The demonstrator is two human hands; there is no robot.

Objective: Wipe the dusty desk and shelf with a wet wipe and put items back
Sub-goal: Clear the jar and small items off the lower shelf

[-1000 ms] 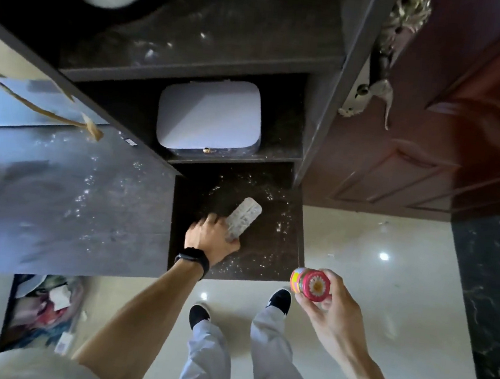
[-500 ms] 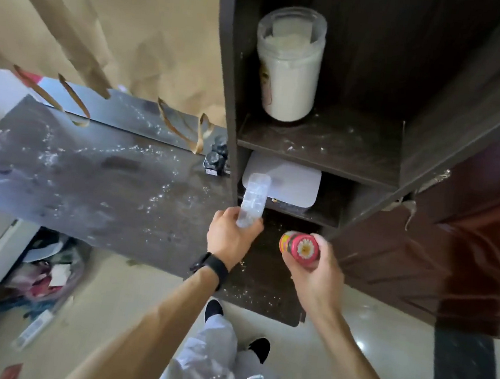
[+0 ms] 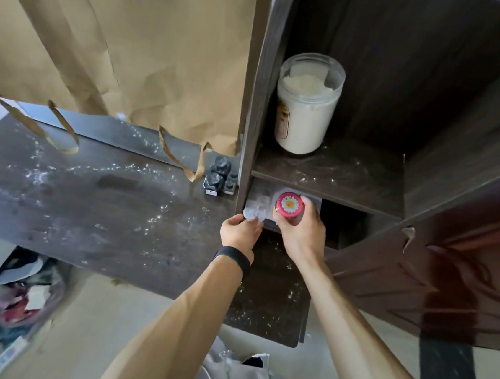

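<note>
My left hand pinches a clear plastic case by its near end; the case lies on a white box in the middle shelf compartment. My right hand grips a small jar with a pink daisy lid at the mouth of the same compartment, above the white box. The dark desk to the left is strewn with white dust. The upper shelf board and the low shelf board are dusty too. No wet wipe is in view.
A tall jar of white powder stands on the upper shelf. Small black ink bottles sit at the desk's right end. Torn brown paper hangs over the desk. A brown door stands at right. Rubbish lies on the floor at left.
Both hands have moved up and forward from the low shelf board to the middle compartment. The clear case now lies on the white box, and the jar hangs just over it.
</note>
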